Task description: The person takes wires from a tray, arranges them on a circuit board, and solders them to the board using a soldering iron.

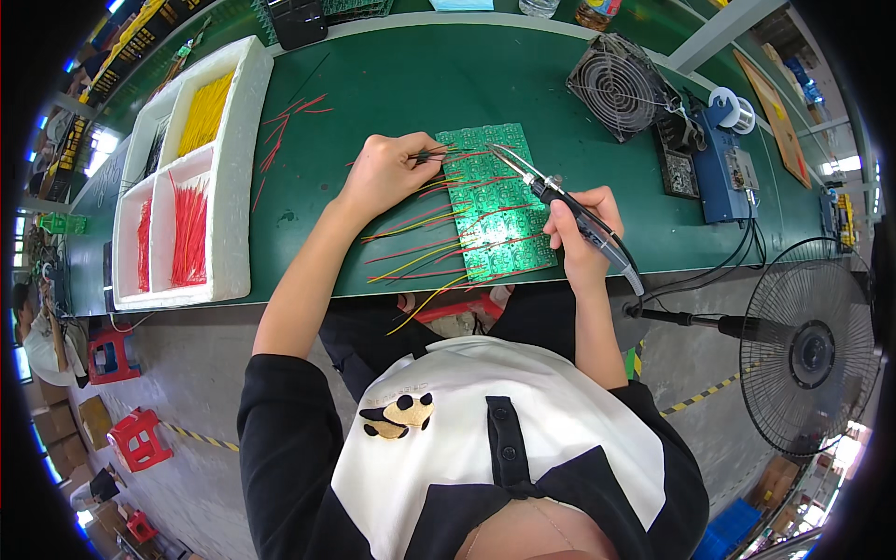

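Note:
A green panel of small circuit boards lies on the green workbench in front of me. Red, yellow and black wires stick out from its left side, several of them reaching past the bench's front edge. My left hand is closed in a pinch on thin black wire at the panel's upper left corner. In my right hand is a soldering iron with a thin metal guide alongside its tip. The tip points at the panel's top edge; whether it touches cannot be made out.
Left, a white foam tray holds sorted yellow, red and dark wires. Loose red wires lie beside it. A small square fan, a blue soldering station and a solder spool stand right. A floor fan is near my right.

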A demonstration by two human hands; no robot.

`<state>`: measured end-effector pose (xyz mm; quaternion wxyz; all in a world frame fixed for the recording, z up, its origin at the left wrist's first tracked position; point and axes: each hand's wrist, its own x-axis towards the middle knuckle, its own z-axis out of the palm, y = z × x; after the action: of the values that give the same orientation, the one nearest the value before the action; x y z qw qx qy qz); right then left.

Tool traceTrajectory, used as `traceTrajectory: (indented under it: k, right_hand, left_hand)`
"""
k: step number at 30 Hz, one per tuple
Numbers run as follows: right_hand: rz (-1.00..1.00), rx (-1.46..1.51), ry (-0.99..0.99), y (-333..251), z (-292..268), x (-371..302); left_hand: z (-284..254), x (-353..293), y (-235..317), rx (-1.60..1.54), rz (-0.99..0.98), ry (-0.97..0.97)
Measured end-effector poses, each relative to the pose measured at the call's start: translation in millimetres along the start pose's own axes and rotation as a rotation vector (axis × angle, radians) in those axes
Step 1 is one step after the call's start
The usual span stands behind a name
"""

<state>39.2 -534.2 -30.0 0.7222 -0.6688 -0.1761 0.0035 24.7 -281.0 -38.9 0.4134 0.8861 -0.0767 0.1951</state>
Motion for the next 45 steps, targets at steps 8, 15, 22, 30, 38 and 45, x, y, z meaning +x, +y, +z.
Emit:
traceTrajectory:
  k: [8,15,22,30,38,45]
  right_hand:
    - [-0.021,0.048,0.006,0.0,-13.5,-18.6]
    - [-0.097,0.099,0.170,-3.3,-27.2,-12.6]
    - [-0.038,0.055,0.212,-6.6,-22.0,-13.7]
    - [-0.017,0.140,0.288,2.9,-25.4,-14.9]
    - [-0.022,0.093,0.250,-1.3,-18.3,-15.5]
    - [0.030,0.109,0.132,0.3,-21.6,-23.0]
  left_hand:
    - [1.2,1.4,0.9,-0.002,-0.029,-0.014]
    - [-14.6,3.7,12.4,0.167,0.100,0.011]
    - [-40.1,-9.4,41.6,0.123,-0.118,0.138]
    - [-18.5,-34.7,52.3,-0.124,-0.267,0.047]
    - [-0.3,-31.6,44.3,-0.100,-0.295,0.034]
    - [6.7,-37.1,34.8,-0.040,-0.182,0.115]
